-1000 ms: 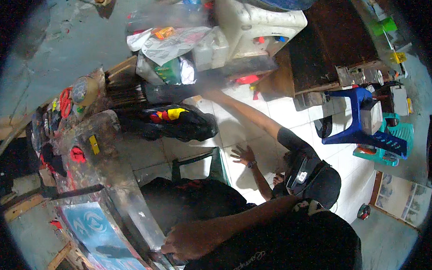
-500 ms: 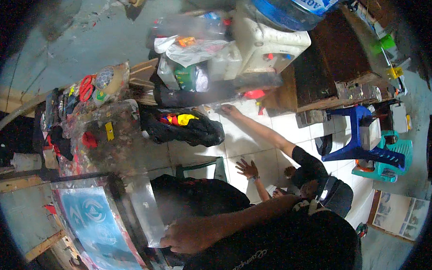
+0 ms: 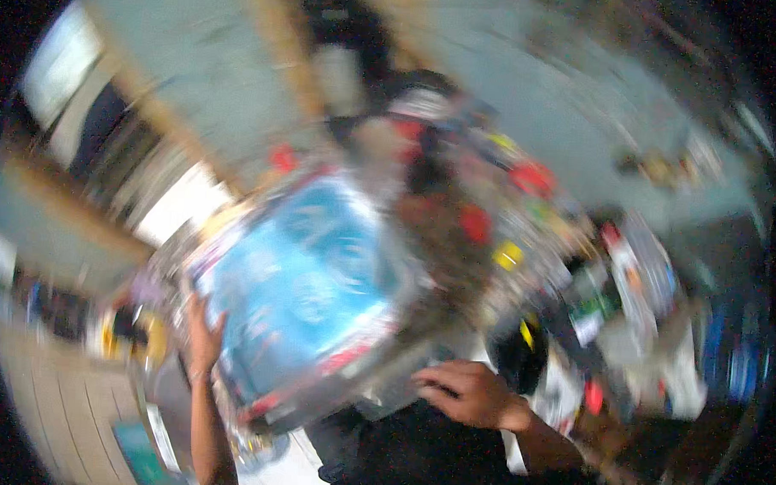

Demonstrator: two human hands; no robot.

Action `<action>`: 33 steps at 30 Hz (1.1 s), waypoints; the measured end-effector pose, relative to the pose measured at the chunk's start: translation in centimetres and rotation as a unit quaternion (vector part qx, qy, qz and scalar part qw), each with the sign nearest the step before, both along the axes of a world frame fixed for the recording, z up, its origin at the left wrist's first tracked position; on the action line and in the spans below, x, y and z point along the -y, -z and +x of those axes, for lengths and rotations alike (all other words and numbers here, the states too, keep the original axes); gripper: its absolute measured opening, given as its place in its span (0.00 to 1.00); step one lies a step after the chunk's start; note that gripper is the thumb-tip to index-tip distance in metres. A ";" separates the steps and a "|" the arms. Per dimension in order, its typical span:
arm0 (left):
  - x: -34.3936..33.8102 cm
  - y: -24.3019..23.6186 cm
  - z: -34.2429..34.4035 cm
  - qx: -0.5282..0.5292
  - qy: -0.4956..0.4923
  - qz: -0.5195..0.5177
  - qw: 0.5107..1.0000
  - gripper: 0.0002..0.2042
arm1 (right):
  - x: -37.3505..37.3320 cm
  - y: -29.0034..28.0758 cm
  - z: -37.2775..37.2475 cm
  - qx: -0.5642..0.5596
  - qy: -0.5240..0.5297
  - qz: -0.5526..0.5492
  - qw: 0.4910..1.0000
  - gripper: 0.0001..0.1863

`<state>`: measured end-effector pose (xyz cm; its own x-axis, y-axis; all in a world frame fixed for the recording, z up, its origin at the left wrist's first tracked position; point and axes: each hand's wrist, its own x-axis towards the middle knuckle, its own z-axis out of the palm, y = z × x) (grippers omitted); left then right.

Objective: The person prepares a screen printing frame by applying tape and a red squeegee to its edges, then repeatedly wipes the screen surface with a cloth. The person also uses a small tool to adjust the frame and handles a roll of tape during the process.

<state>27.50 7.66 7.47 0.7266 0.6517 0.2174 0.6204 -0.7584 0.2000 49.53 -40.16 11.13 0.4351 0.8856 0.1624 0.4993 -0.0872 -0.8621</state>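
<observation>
A framed printing screen [image 3: 313, 295] with a light-blue mesh and pale emblems lies tilted in front of me, blurred by motion. My left hand [image 3: 201, 334] is at its left edge, thumb and fingers apart. Off its near right corner is my right hand [image 3: 472, 395], fingers bent and slightly apart, with nothing plainly between them. Beside these fingertips is a translucent greyish sheet [image 3: 391, 392]. Whether the fingertips touch it is not clear.
A stained worktop [image 3: 443, 261] with red and yellow items adjoins the screen. To the right are a black bag [image 3: 521, 354] and a white water dispenser [image 3: 683, 372]. A pale-blue wall [image 3: 198, 56] rises behind; planked floor [image 3: 49, 402] shows at lower left.
The view has swung left, bringing the screen to the middle and the seated people out of sight. My right hand, earlier gripping the translucent sheet's edge, now shows looser fingers. My left hand shows fully.
</observation>
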 end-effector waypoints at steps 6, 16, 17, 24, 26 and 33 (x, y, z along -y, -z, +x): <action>2.7 1.3 -5.0 0.065 -0.055 -0.014 0.996 0.31 | -12.0 -1.5 8.5 0.147 0.055 -0.025 0.987 0.12; 7.9 7.2 -10.0 0.123 -0.186 -0.208 0.952 0.33 | -47.8 7.9 17.1 0.395 -0.128 0.068 0.907 0.27; 7.8 7.0 -9.6 0.128 -0.199 -0.223 0.946 0.33 | -49.6 8.9 18.2 0.436 -0.154 0.033 0.886 0.26; 8.5 6.5 -9.3 0.140 -0.249 -0.211 0.935 0.33 | -53.3 14.2 20.2 0.493 -0.161 0.119 0.846 0.22; 8.9 6.4 -9.3 0.105 -0.222 -0.182 0.952 0.31 | -52.1 13.3 20.0 0.458 -0.182 0.045 0.869 0.21; 8.2 6.9 -9.4 0.094 -0.184 -0.175 0.963 0.32 | -51.7 8.0 20.5 0.533 -0.236 -0.026 0.812 0.22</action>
